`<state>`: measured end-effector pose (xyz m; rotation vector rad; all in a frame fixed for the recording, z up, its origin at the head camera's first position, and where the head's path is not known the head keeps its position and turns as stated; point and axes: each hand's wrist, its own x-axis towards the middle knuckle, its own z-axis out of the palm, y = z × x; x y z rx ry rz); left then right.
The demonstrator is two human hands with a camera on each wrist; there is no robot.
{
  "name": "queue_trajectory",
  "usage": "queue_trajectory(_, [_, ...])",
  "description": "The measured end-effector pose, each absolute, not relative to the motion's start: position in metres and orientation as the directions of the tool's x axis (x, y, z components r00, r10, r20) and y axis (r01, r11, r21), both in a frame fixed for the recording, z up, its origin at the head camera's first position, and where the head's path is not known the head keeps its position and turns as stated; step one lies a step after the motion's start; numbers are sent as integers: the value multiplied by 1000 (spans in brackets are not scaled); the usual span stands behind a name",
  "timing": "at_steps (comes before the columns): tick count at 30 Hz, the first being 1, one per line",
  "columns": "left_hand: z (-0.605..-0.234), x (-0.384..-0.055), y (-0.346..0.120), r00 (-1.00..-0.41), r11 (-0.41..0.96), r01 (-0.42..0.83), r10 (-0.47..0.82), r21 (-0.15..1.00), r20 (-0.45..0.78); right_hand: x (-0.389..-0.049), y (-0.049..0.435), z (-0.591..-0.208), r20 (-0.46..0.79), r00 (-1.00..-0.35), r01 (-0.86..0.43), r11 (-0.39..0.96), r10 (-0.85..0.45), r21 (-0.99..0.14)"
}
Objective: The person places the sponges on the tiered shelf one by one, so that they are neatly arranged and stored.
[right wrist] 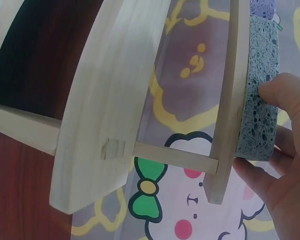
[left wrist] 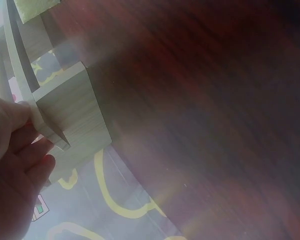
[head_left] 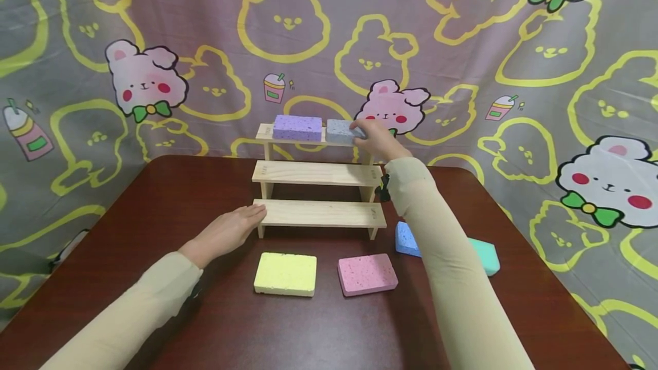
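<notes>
A three-tier wooden stand (head_left: 319, 213) stands on the table. On its top tier, my right hand (head_left: 379, 139) grips the right end of a grey-blue sponge (head_left: 339, 130). The right wrist view shows my thumb on the face of this pored sponge (right wrist: 260, 120), fingers at its end and far side. Beside it on the same tier lies a purple sponge (head_left: 297, 128). My left hand (head_left: 226, 234) holds the left end of the lowest tier; in the left wrist view its thumb and curled fingers lie around the board's end (left wrist: 57, 137).
In front of the stand a yellow sponge (head_left: 285, 274) and a pink sponge (head_left: 367, 274) lie flat on the dark table (head_left: 247, 336). A blue sponge (head_left: 406, 240) and a green sponge (head_left: 485, 256) are partly hidden by my right forearm. A patterned curtain (head_left: 319, 79) hangs behind.
</notes>
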<state>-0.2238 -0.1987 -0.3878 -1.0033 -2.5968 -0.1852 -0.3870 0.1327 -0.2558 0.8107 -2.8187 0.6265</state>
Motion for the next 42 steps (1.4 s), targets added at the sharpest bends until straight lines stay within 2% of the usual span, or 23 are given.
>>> queue_trajectory(32, [-389,-224,-198,-671,731,682,631,-9,389,-389,132,-260,266,-824,-566,747,-500,-350])
queue_trajectory(42, [-388,-222,-199,-677,733,680,629,-2,382,-388,138,-260,287,-792,-609,726,-539,-320])
